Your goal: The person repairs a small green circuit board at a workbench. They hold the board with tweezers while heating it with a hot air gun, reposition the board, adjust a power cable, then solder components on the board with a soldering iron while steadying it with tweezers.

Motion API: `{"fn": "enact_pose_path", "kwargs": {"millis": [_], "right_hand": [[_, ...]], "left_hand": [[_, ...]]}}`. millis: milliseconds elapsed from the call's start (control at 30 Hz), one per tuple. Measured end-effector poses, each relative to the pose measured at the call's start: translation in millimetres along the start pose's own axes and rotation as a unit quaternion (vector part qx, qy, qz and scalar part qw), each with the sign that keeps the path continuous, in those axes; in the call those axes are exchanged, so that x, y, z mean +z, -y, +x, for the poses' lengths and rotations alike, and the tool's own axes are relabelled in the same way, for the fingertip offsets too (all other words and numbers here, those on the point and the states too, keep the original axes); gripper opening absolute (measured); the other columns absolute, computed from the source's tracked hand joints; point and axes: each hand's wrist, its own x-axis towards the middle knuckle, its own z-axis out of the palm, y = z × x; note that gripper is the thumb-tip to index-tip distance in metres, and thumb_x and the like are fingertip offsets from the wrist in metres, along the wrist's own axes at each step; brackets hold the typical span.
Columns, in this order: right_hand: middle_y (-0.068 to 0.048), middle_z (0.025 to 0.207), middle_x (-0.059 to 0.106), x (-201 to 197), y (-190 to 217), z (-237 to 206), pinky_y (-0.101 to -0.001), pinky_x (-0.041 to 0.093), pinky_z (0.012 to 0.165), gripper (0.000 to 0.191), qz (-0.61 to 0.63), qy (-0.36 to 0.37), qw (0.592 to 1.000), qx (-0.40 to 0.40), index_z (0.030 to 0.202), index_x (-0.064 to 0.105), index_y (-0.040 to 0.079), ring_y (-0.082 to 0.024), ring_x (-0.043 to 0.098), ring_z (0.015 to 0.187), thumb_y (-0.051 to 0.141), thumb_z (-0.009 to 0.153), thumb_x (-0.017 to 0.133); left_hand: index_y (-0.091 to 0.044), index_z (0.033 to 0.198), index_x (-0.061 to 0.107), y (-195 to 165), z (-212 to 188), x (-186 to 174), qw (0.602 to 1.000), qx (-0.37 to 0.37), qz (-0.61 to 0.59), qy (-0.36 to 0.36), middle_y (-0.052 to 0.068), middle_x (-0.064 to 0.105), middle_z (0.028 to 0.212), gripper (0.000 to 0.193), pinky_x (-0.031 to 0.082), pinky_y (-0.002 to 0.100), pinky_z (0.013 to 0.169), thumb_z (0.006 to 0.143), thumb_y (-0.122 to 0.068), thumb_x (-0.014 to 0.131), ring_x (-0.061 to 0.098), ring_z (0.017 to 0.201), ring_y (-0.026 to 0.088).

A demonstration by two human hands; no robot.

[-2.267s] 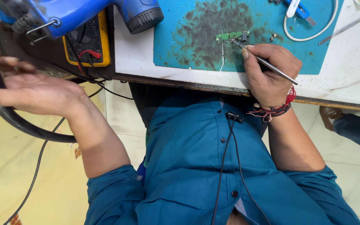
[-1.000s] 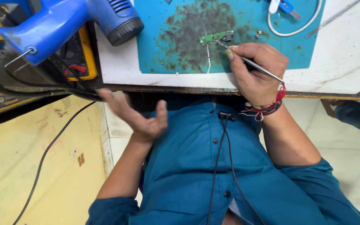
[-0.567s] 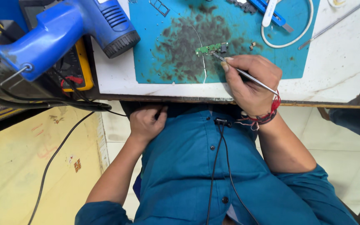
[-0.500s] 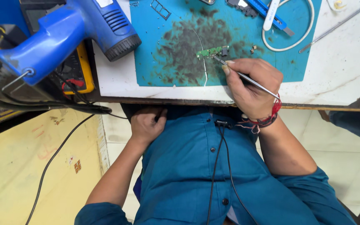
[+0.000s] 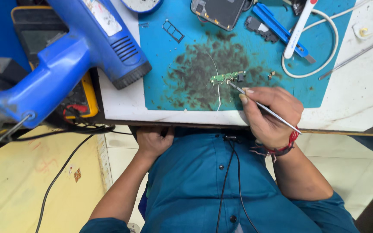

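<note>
Left hand (image 5: 153,140) fingers under table edge (image 5: 121,115)

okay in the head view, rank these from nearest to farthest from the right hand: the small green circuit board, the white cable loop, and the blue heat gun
From the right hand:
1. Green circuit board, just beyond the fingertips, at the tweezer tip.
2. White cable loop, farther up the mat, toward the right.
3. Blue heat gun, far across at the left.

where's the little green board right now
The green board lies mid-frame on the blue mat, amid dark stains, at the tweezers tip held by the right hand.
</note>
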Motion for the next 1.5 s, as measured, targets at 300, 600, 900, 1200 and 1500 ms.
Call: {"fn": "enact_pose_path", "kwargs": {"millis": [300,600,900,1200,1500], "right_hand": [[-0.017,0.098,0.075,-1.0,-2.9,1.3,-0.0275,0.054,0.069,0.014,-0.001,0.007,1.0,0.018,0.101,0.07,-0.003,-0.023,0.074,0.078,-0.007,0.091,0.079],[-0.018,0.096,0.075,-2.6,-8.3,-8.6,-0.0281,0.056,0.071,0.014,0.016,-0.018,0.999,0.028,0.1,0.069,-0.002,-0.023,0.074,0.078,-0.008,0.09,0.077],[-0.019,0.104,0.075,4.0,-24.7,-43.9,-0.0262,0.059,0.074,0.025,0.135,-0.146,0.976,0.089,0.127,0.064,0.0,-0.018,0.072,0.081,0.008,0.105,0.07],[-0.017,0.122,0.073,8.1,-7.8,-18.7,-0.0279,0.055,0.084,0.033,-0.006,-0.04,0.998,0.057,0.139,0.055,0.002,-0.019,0.067,0.093,-0.008,0.108,0.062],[-0.014,0.116,0.071,12.3,20.8,-2.0,-0.0393,0.051,0.082,0.042,-0.217,0.002,0.975,-0.055,0.132,0.062,0.001,-0.033,0.065,0.095,-0.002,0.092,0.075]], "left_hand": [[-0.009,0.11,0.073,5.5,4.5,0.6,1.0,0.027,-0.005,0.003,0.012,0.072,0.102,0.028,0.056,0.046,0.083,0.084,-0.019,0.074,0.07,0.094,0.037],[-0.015,0.1,0.077,9.4,2.3,2.8,0.999,-0.003,0.022,0.032,0.008,0.072,0.09,0.021,0.054,0.048,0.078,0.083,-0.027,0.077,0.069,0.085,0.036],[-0.01,0.106,0.075,4.4,7.3,0.7,1.0,0.018,0.004,0.001,0.012,0.072,0.099,0.025,0.055,0.046,0.082,0.083,-0.021,0.075,0.07,0.091,0.037],[-0.008,0.107,0.074,2.0,4.8,1.4,1.0,0.022,-0.008,-0.014,0.013,0.073,0.096,0.025,0.058,0.043,0.078,0.082,-0.014,0.074,0.071,0.087,0.037],[-0.007,0.101,0.076,-2.3,-1.5,2.2,0.998,-0.009,-0.042,-0.037,0.012,0.072,0.081,0.016,0.056,0.038,0.065,0.086,-0.011,0.078,0.069,0.069,0.031]]}}
